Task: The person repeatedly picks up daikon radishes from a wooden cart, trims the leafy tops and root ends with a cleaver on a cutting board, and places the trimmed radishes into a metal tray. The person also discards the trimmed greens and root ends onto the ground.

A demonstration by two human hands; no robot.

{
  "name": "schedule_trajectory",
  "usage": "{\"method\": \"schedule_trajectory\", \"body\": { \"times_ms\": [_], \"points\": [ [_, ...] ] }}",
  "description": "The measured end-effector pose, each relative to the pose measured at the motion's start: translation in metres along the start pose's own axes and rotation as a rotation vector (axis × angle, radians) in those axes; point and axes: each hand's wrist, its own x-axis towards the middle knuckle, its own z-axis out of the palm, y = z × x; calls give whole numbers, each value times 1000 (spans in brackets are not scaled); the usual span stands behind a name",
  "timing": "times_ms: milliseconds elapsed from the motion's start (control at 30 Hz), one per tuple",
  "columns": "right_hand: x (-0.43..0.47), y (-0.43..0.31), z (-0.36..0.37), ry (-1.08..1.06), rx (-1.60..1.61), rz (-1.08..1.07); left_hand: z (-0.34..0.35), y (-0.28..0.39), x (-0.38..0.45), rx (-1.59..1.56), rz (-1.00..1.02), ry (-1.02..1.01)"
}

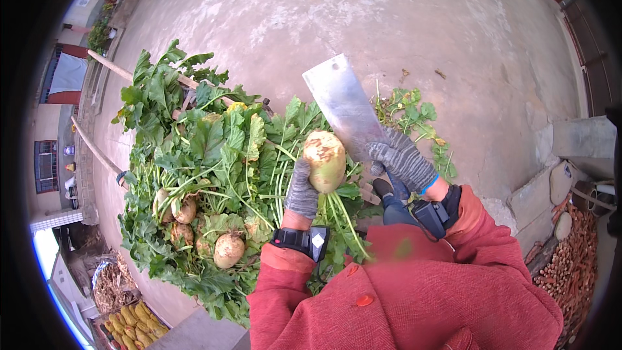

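Note:
My left hand (301,192), in a grey knit glove, grips a pale green-white radish (324,163) by its side. The radish's brown-scarred end points away from me, and its leaf stalks (344,218) hang towards my red coat. My right hand (406,160), gloved the same way, is shut on a broad metal cleaver (345,102); its handle is mostly hidden in the fist. The blade slants up and left, close beside the radish; whether they touch I cannot tell. Left of my hands lies a heap of radish greens (209,146) with several roots, among them a round radish (229,250).
Wooden poles (99,150) jut out from under the heap at left. Loose leaves (413,112) lie on the concrete yard (388,19) beyond my right hand. A concrete ledge (583,141) and a heap of cobs (568,267) are at right. Yellow corn ears (131,325) lie at lower left.

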Motion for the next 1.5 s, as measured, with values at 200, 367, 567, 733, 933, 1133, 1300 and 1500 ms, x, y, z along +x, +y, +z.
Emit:
{"method": "schedule_trajectory", "body": {
  "times_ms": [200, 367, 567, 733, 933, 1133, 1300, 1500],
  "points": [
    [-1, 9, 6, 52, -383, -94, 4, -3, 10, 159, 98, -73],
    [0, 12, 8, 123, -424, -201, 3, 5, 11, 565, 78, -151],
    [-1, 7, 15, 70, -692, -367, 3, 21, -2, 645, -121, -143],
    [-2, -1, 31, 43, -847, -417, -2, 16, -24, 43, -286, -205],
    [0, -15, 57, -78, -919, -667, -15, -26, -12, -363, -69, -16],
    [-8, -32, 80, -179, -1059, -626, -25, -25, 1, -515, -47, 101],
    [-10, -51, 60, 50, -1006, -831, -19, 20, -21, -249, 163, 86],
    [-11, -47, 41, 101, -575, -453, -42, 93, -73, -351, 643, 216]
  ]
}}
